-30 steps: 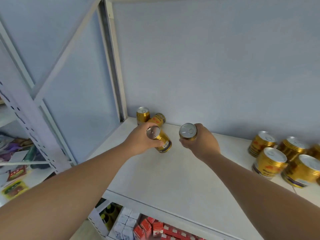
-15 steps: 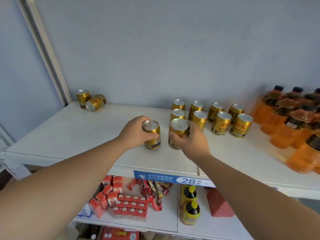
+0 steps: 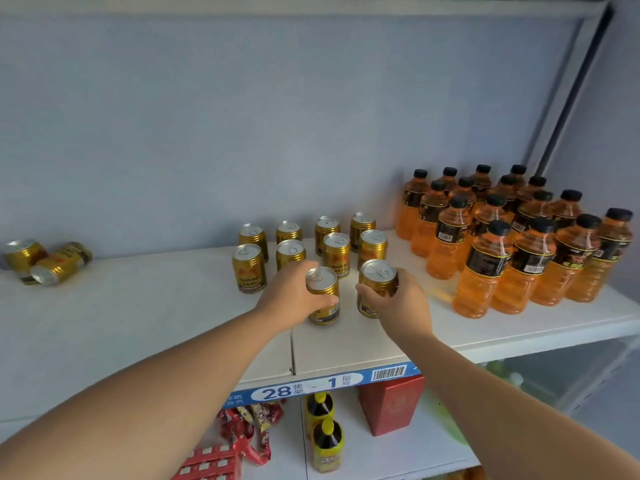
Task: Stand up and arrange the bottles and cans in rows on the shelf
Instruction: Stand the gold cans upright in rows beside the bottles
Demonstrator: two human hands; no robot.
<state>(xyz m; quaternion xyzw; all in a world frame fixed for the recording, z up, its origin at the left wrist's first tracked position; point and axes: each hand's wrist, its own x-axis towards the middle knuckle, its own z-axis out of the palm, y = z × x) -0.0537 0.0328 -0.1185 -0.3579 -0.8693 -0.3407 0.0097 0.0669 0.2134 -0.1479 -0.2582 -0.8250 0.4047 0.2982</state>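
Your left fingers (image 3: pixel 327 301) wrap one upright can (image 3: pixel 320 279) and your right fingers (image 3: pixel 367 295) a second can (image 3: pixel 378 273), both just short of eight cans (image 3: pixel 335 252) ranked beyond them, bottles (image 3: pixel 502 244) done rightward, stray cans (image 3: pixel 48 263) far left on the shelf (image 3: pixel 138 323) awaiting standing.

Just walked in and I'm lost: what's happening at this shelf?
A person is arranging drinks on the shelf. The left hand grips the left can and the right hand grips the right can, both upright in front of the standing cans. Three loose cans sit far left, at least two lying down. Bottles stand in rows at right.
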